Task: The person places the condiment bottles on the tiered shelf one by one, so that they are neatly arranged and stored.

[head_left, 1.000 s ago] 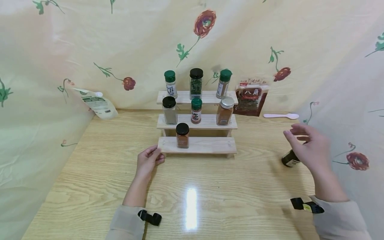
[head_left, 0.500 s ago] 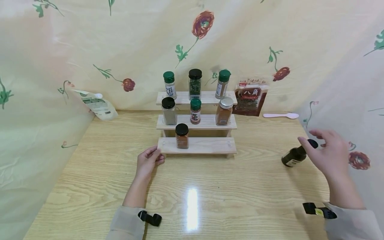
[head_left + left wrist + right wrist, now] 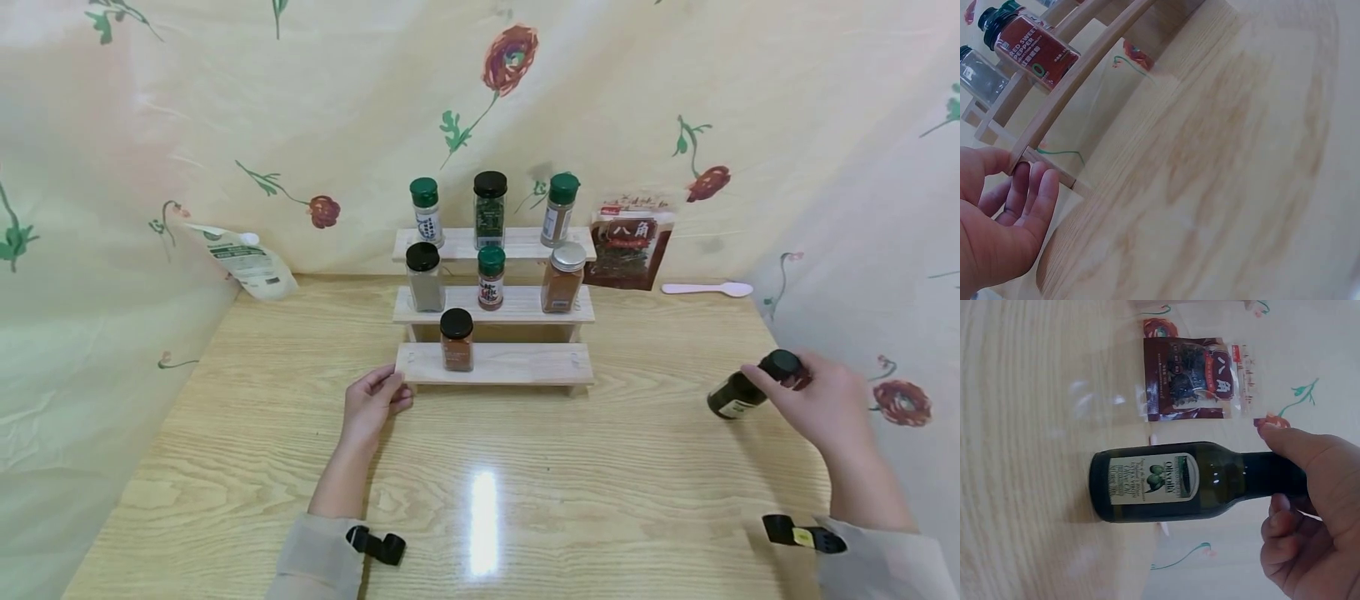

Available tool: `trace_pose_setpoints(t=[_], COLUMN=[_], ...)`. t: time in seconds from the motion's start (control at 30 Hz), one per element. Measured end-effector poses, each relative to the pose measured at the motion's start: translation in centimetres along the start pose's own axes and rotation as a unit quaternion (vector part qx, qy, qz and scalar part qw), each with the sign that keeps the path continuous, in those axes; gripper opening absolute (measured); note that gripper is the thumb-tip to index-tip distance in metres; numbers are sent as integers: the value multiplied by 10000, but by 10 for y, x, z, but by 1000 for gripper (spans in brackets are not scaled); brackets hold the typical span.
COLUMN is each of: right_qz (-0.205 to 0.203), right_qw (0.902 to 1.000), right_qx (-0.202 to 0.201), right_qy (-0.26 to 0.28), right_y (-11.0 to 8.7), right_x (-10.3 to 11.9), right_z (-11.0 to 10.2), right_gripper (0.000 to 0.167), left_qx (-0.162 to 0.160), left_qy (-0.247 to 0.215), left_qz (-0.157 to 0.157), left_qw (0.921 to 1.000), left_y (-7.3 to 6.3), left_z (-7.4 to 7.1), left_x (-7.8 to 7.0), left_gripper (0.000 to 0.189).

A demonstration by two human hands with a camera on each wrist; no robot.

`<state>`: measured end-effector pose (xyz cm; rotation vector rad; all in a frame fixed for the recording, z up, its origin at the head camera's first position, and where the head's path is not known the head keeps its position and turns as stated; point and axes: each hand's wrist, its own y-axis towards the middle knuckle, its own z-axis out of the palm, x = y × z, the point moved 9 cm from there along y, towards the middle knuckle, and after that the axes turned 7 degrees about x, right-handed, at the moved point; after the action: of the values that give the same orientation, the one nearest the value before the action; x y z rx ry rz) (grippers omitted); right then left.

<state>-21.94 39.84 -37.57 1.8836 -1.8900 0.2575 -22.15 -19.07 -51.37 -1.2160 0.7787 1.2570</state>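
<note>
My left hand pinches the left end of the lowest step of a three-tier wooden spice rack; in the left wrist view the thumb lies against the plank's end, fingers curled beneath. A jar of red sweet pepper powder with a black lid stands on that step. At the right, my right hand holds a dark olive oil bottle by its neck and cap, thumb on one side and fingers on the other. The bottle's base appears to meet the table, its label facing the right wrist camera.
Several spice jars, including a silver-lidded jar, stand on the upper two tiers. Right of the rack, a star anise packet leans on the floral cloth, near a pale spoon. A white pouch leans at the back left.
My right hand has moved right and down to the olive oil bottle and taken hold of its neck. The left hand stays on the rack's end.
</note>
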Motion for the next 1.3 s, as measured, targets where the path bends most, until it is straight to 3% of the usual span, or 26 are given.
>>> trace_pose_setpoints(t=[0.2, 0.57, 0.73, 1.13, 1.3], right_qz=[30, -464, -617, -1737, -1860], right_qw=[9998, 9972, 9956, 9802, 9760], right_qx=[-134, -483, -549, -611, -485], right_qy=[142, 327, 443, 727, 1023], right_y=[-4, -2, 0, 7, 10], right_x=[-3, 18, 35, 90, 109], right_z=[1, 3, 1, 13, 17], right_gripper=[39, 40, 40, 39, 38], left_qx=[4, 43, 41, 3, 21], left_qy=[-16, 50, 53, 78, 111], left_qz=[3, -12, -13, -43, -75], left_qw=[10000, 10000, 10000, 10000, 9999], left_y=[1, 0, 0, 0, -1], left_z=[0, 0, 1, 0, 1], left_x=[1, 0, -1, -1, -2], left_gripper=[33, 33, 33, 34, 34])
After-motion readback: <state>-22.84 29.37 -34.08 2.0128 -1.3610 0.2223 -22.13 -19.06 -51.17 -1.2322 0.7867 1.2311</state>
